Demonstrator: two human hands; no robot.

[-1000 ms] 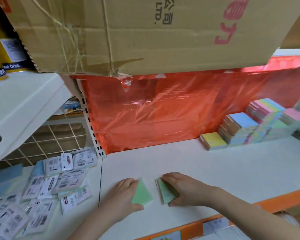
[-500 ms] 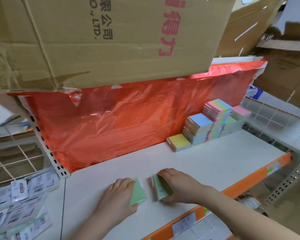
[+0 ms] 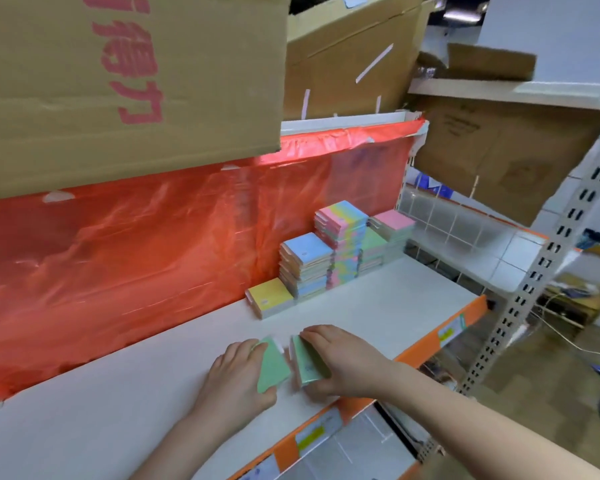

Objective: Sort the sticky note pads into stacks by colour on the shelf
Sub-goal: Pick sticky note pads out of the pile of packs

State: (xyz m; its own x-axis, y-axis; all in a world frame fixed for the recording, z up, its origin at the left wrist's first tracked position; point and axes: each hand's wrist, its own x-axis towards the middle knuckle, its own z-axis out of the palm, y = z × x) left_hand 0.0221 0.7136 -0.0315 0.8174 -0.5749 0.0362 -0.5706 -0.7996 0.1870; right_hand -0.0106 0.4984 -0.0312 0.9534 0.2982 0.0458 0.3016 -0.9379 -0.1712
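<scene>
Two green sticky note pads lie side by side near the front of the white shelf. My left hand holds the left green pad by its left edge. My right hand grips the right green pad, fingers over its far end and thumb at its near end. At the back right stand a low yellow pad, a taller stack topped blue, a tall multicolour stack, a green-topped stack and a pink-topped stack.
A red plastic sheet covers the shelf's back. A big cardboard box overhangs from above. The shelf's front edge is orange with price labels. A perforated upright and a wire-sided shelf stand to the right.
The view has swung to the right. Both hands stay on the two green pads, which now sit closer together.
</scene>
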